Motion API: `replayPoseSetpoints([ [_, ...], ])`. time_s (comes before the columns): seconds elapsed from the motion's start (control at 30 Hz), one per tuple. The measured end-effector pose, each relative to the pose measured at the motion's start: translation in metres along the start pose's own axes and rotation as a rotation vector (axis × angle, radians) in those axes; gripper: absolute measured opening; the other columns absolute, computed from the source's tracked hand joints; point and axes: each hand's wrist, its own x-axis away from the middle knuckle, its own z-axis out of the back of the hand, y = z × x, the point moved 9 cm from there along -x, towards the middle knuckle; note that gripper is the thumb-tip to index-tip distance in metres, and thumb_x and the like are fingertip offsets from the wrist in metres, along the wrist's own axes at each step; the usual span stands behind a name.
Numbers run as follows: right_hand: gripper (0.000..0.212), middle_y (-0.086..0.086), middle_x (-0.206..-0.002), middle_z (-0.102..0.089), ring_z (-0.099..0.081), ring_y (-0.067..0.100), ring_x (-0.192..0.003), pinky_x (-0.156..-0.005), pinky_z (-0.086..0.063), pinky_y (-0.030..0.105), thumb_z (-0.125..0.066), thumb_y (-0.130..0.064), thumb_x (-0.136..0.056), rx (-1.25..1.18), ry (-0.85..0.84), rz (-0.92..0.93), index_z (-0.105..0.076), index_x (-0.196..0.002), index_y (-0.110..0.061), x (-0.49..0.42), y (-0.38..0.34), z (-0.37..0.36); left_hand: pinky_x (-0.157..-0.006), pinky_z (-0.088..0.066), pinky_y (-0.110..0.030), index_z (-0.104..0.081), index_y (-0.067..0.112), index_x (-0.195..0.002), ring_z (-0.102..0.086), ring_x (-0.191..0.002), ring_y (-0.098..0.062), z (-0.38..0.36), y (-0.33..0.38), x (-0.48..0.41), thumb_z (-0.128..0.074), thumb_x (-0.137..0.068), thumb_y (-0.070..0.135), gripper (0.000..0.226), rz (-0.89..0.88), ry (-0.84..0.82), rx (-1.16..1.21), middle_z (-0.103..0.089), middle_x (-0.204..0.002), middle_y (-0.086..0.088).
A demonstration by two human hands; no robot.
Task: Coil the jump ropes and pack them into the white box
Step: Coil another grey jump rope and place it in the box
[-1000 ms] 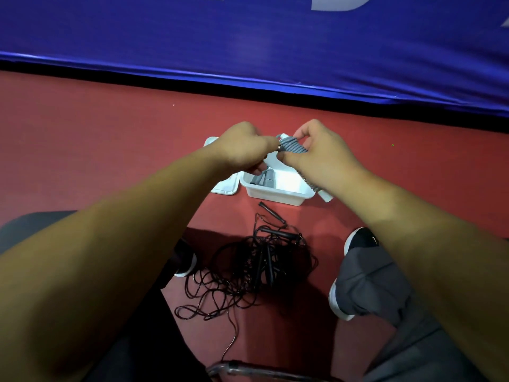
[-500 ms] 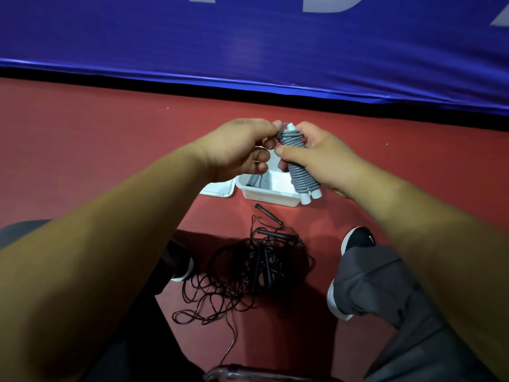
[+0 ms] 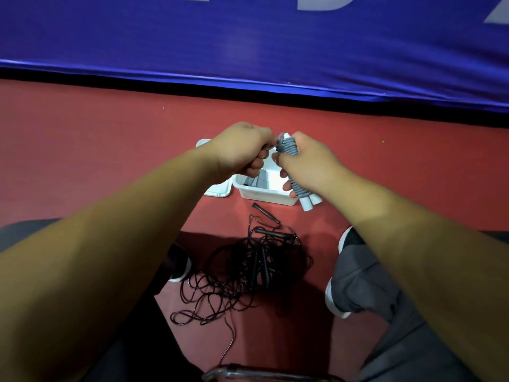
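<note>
Now right hand (image 3: 311, 166) clasps grey coiled rope (image 3: 287, 148); left hand (image 3: 242, 150) pinches its loose end. Tuck end tight under last wrap, then lower into white box (image 3: 264, 195).

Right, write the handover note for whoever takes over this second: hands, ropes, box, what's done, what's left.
Right hand: grips the grey jump rope, its cord wound round its two white handles, held above the white box.
Left hand: fingers curled at the bundle's top end, seemingly pinching the cord's tail.
White box: open on the red floor, with a grey coiled rope already inside.
Black jump ropes: tangled heap on the floor, on the near side of the box, uncoiled.
Left to do: secure the tail, drop this bundle in the box, then coil and pack the black ones.
</note>
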Motion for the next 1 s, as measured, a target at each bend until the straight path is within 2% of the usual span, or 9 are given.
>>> replayPoseSetpoints([
  [0.1,0.023,0.013,-0.090,-0.076,-0.076,0.025,-0.065,-0.060,-0.064,0.048,-0.074,-0.034,-0.098,0.040,0.013,0.006,-0.061,-0.109,-0.018,-0.003,0.004,0.002,-0.050,-0.028,-0.028,-0.047,0.018,-0.071,-0.031,-0.054,-0.019,0.005,-0.004,0.000,-0.052,-0.095,0.020,0.024,0.023,0.019,-0.029,-0.039,-0.066,-0.002],
  [0.2,0.032,0.009,-0.093,-0.077,-0.078,0.025,-0.074,-0.063,-0.063,0.040,-0.077,-0.044,-0.095,0.086,-0.007,0.013,-0.063,-0.108,-0.019,-0.004,0.008,0.001,-0.051,-0.035,-0.029,-0.052,0.016,-0.077,-0.044,-0.058,-0.019,0.011,-0.010,0.000,-0.055,-0.098,0.025,0.023,0.031,0.029,-0.111,-0.048,-0.072,-0.003],
  [0.3,0.040,0.005,-0.095,-0.076,-0.080,0.021,-0.078,-0.073,-0.066,0.045,-0.078,-0.050,-0.090,0.120,-0.056,-0.004,-0.060,-0.111,-0.021,-0.003,0.014,-0.003,-0.056,-0.047,-0.029,-0.064,0.014,-0.094,-0.062,-0.069,-0.018,0.018,-0.010,-0.001,-0.059,-0.104,0.033,0.022,0.002,0.059,-0.177,-0.064,-0.087,-0.005],
  [0.43,0.036,0.006,-0.103,-0.076,-0.080,0.018,-0.083,-0.081,-0.066,0.057,-0.071,-0.034,-0.084,0.066,-0.090,-0.024,-0.056,-0.114,-0.024,-0.005,0.018,-0.004,-0.061,-0.056,-0.027,-0.063,0.008,-0.106,-0.068,-0.073,-0.013,0.028,-0.004,-0.003,-0.061,-0.105,0.019,0.011,-0.084,0.125,-0.126,-0.074,-0.096,-0.010],
  [0.53,0.034,0.009,-0.111,-0.073,-0.081,0.020,-0.084,-0.082,-0.066,0.055,-0.069,-0.022,-0.090,-0.007,-0.095,-0.030,-0.050,-0.118,-0.019,-0.006,0.016,-0.006,-0.069,-0.059,-0.031,-0.065,0.006,-0.111,-0.070,-0.074,-0.013,0.029,-0.005,-0.006,-0.059,-0.105,0.012,0.010,-0.108,0.131,-0.106,-0.076,-0.097,-0.009],
  [0.63,0.038,0.011,-0.114,-0.073,-0.081,0.021,-0.085,-0.085,-0.066,0.054,-0.078,-0.020,-0.088,-0.097,-0.077,-0.026,-0.053,-0.117,-0.015,-0.007,0.016,-0.008,-0.070,-0.059,-0.029,-0.069,0.010,-0.119,-0.069,-0.079,-0.015,0.028,-0.007,-0.007,-0.058,-0.107,0.014,0.017,-0.104,0.111,-0.113,-0.075,-0.101,-0.006],
  [0.73,0.040,0.011,-0.103,-0.079,-0.081,0.026,-0.089,-0.090,-0.064,0.053,-0.087,-0.023,-0.077,-0.170,-0.033,-0.037,-0.067,-0.109,-0.011,-0.011,0.017,-0.002,-0.071,-0.058,-0.030,-0.072,0.014,-0.119,-0.068,-0.083,-0.016,0.030,-0.007,-0.007,-0.057,-0.107,0.016,0.019,-0.106,0.114,-0.102,-0.075,-0.105,-0.005],
  [0.87,0.021,0.008,-0.098,-0.079,-0.077,0.021,-0.085,-0.084,-0.065,0.042,-0.079,-0.010,-0.091,-0.309,-0.049,-0.092,-0.073,-0.111,-0.009,-0.012,0.019,-0.002,-0.073,-0.058,-0.030,-0.073,0.014,-0.116,-0.071,-0.086,-0.015,0.035,-0.002,-0.005,-0.065,-0.103,0.022,0.018,-0.136,0.130,-0.100,-0.076,-0.114,-0.009],
  [1.0,0.011,0.018,-0.101,-0.080,-0.075,0.026,-0.082,-0.083,-0.062,0.044,-0.077,-0.010,-0.089,-0.383,-0.047,-0.114,-0.076,-0.100,-0.010,-0.015,0.022,-0.004,-0.070,-0.059,-0.028,-0.073,0.008,-0.110,-0.071,-0.084,-0.014,0.038,-0.001,-0.005,-0.063,-0.104,0.021,0.018,-0.160,0.169,-0.120,-0.076,-0.106,-0.008],
])
